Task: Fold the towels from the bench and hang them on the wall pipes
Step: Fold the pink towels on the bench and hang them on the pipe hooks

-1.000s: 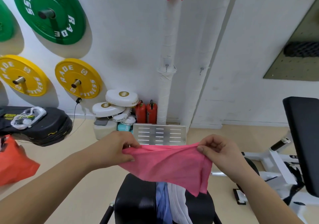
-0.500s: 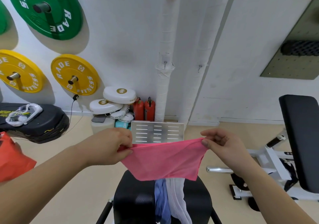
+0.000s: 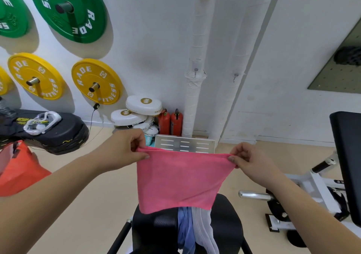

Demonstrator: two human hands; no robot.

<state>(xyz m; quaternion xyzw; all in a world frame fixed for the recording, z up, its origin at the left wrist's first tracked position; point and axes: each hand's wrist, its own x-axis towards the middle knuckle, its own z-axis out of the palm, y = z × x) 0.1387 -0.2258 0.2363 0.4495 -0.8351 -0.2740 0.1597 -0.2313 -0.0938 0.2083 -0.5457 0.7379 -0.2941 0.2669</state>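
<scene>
The left hand and right hand each keep a tight grip on a top corner of the pink towel. It hangs spread above the near black tabletop, where a blue towel and a white towel lie draped.

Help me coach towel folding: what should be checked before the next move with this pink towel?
1. Left hand grip on the pink cloth towel at its top corner: ok.
2. Right hand grip on the other top corner: ok.
3. Top edge stretched flat between the hands: ok.
4. Folded layers matched at the bottom: cannot tell.
5. Towel clear of the blue cloth towel and white cloth towel on the black padded bench: cannot tell, it hangs in front of them.
6. Bare metal hook on the white wrapped wall pipe: ok.
</scene>
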